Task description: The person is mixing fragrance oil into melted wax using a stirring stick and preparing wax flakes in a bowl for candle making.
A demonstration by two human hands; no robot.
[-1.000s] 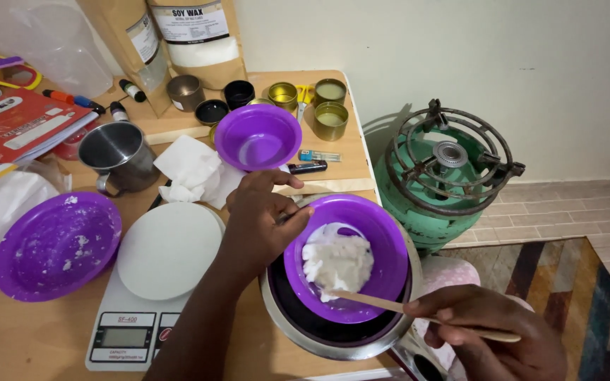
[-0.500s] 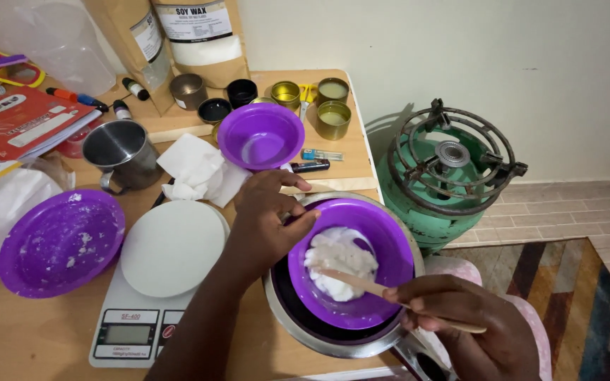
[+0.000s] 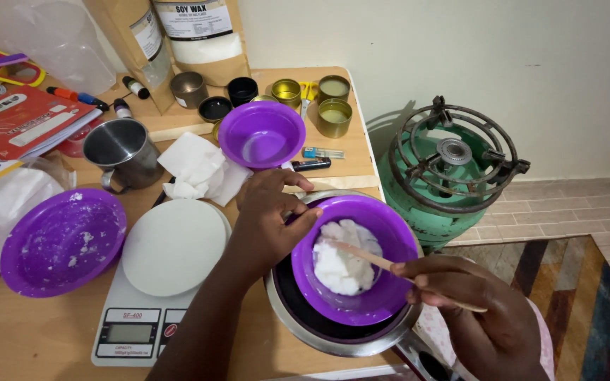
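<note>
A wooden table (image 3: 37, 339) carries a kitchen scale (image 3: 157, 282), purple plate (image 3: 61, 240) and steel mug (image 3: 123, 149).

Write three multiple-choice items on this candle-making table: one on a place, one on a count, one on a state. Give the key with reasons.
1. Where does the purple plastic bowl of white wax flakes sit?
A. on the white digital kitchen scale
B. inside the round metal pot
C. on the green gas burner

2. How many purple plastic dishes show on the wooden table?
A. one
B. two
C. three

3. What is the right hand doing?
A. holding a thin wooden stick whose tip is in the white flakes
B. resting flat on the table
C. gripping the steel mug

Key:
1 B, the metal pot rims the bowl all round.
2 C, the bowl of flakes, an empty purple bowl behind it and a purple plate at the left.
3 A, the right hand grips the wooden stick; the left hand steadies the bowl's rim.
</note>
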